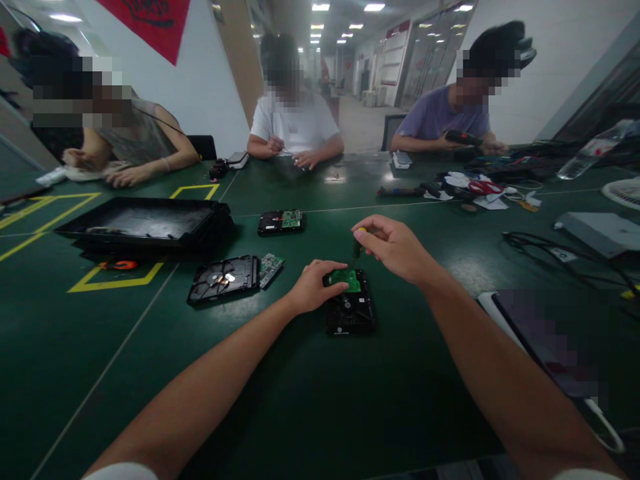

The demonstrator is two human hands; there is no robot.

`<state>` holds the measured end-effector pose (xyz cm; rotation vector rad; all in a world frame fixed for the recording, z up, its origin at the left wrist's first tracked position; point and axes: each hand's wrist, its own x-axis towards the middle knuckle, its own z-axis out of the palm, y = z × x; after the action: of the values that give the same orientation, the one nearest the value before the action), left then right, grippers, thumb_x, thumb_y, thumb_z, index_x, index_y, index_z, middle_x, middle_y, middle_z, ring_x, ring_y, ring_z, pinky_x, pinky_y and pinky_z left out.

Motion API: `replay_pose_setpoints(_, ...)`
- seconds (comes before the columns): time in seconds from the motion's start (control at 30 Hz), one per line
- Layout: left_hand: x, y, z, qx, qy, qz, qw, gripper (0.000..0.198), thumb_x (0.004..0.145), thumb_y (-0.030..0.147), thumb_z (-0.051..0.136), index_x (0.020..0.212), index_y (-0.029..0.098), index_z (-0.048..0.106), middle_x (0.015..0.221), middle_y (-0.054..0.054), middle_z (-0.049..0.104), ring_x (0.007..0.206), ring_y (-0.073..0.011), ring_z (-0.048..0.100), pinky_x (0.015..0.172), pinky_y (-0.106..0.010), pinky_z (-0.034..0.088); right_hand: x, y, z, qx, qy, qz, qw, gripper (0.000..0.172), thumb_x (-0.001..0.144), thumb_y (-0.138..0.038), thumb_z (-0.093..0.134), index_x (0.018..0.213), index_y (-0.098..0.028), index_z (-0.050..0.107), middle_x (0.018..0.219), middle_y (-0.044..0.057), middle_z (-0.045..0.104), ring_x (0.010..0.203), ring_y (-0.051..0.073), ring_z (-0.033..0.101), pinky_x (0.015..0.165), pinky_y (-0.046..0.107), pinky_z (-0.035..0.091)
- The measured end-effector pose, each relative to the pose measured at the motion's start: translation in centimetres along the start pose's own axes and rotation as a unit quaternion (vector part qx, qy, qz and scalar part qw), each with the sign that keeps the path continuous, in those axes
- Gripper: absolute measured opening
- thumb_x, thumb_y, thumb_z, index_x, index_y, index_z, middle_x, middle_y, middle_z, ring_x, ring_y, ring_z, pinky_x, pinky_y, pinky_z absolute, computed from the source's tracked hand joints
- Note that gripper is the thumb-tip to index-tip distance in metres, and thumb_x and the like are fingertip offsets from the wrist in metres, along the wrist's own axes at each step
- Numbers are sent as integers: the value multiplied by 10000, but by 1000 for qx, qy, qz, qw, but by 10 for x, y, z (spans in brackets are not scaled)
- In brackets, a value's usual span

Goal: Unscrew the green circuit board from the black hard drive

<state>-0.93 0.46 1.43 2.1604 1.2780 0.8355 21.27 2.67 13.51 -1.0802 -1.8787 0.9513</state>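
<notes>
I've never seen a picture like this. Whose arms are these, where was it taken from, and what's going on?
There is no machine here: these are a person's own bare arms, seen from a camera worn on the head, looking forward and down. The left hand rests on a black hard drive. The right hand holds a small screwdriver above the drive's green circuit board; whether its tip touches is too small to tell. On the green table, to the left, lie an opened drive casing, a loose board beside it and a stack of black trays. Three other people sit across.
</notes>
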Motion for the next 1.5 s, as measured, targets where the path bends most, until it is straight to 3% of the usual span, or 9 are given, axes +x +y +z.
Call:
replay_pose_setpoints(0.23,0,-1,0,-9,-1,8,1000,411,921,426,757,1315,324,706,1301,-35,751,1215,-306,623,1094,-507,462,0,5,2,23,-12,-12,1000,202,921,-410,710,1003,-227,690,913,27,717,641,130,600,586,286,491)
replay_pose_setpoints(0.43,0,-1,1,-6,1,-2,1000,381,917,424,760,1281,322,715,1275,-34,755,1202,-304,626,1092,-507,464,-1,3,4,27,-33,-13,999,267,971,-484,645,1008,-227,709,857,23,701,612,124,582,525,260,450)
replay_pose_setpoints(0.57,0,-2,1,-8,5,0,1000,361,915,426,763,1259,325,717,1263,-24,756,1202,-298,626,1093,-497,466,1,4,3,32,-45,7,998,279,1021,-432,548,1101,-234,728,801,25,688,596,135,586,525,273,456)
replay_pose_setpoints(0.67,0,-3,2,-10,6,2,1000,353,915,424,764,1250,322,716,1268,-21,754,1200,-295,625,1094,-494,462,1,3,2,33,-47,-3,998,271,1010,-418,565,1132,-249,738,864,28,706,607,133,582,533,279,448)
replay_pose_setpoints(0.93,1,-2,1,-8,-2,0,1000,348,913,414,765,1242,311,721,1285,-25,750,1215,-300,623,1102,-500,449,1,4,1,-12,16,-15,1000,237,942,-439,680,925,-204,710,799,21,700,663,148,591,599,284,459)
replay_pose_setpoints(1.13,1,-1,0,-11,-3,2,1000,340,920,407,757,1244,313,719,1285,-21,754,1217,-297,626,1102,-495,450,1,2,1,20,-25,-24,999,246,988,-438,619,1002,-218,728,1013,46,762,605,109,560,553,267,455)
replay_pose_setpoints(1.27,0,-1,1,-10,-1,5,1000,352,916,412,764,1253,321,720,1281,-21,755,1208,-296,631,1098,-497,452,2,6,2,40,-33,-8,999,301,1019,-451,557,1070,-220,742,1053,65,760,611,113,586,512,260,446)
replay_pose_setpoints(1.5,0,0,0,-14,1,-3,1000,345,915,407,768,1244,315,724,1276,-23,756,1208,-300,629,1091,-499,459,1,2,1,33,-23,-9,999,258,976,-419,632,1096,-221,747,819,19,697,614,123,568,509,253,422)
